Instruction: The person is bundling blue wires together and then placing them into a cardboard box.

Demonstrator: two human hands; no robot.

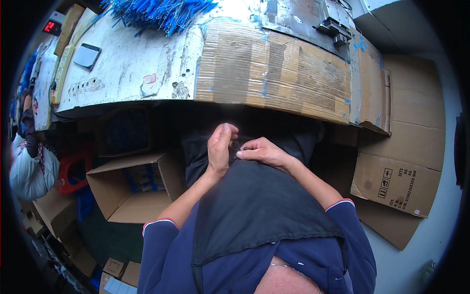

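My left hand [220,149] and my right hand [265,152] meet over my lap, just in front of the table edge. The thumb and forefinger of my right hand are pinched on a small, dark, thin piece [235,147], possibly a loop, too small to name. My left hand is held upright with its fingers curled beside that piece; what is inside its fingers is hidden. Behind and below both hands lies the black apron [259,206] I wear.
Ahead stands a worn white table [122,63], partly covered by taped cardboard [274,73]. A pile of blue strips with looped ends [161,14] lies on it. A metal fixture [335,30] sits far right. Cardboard boxes [132,208] flank me; another person's arm [29,122] shows far left.
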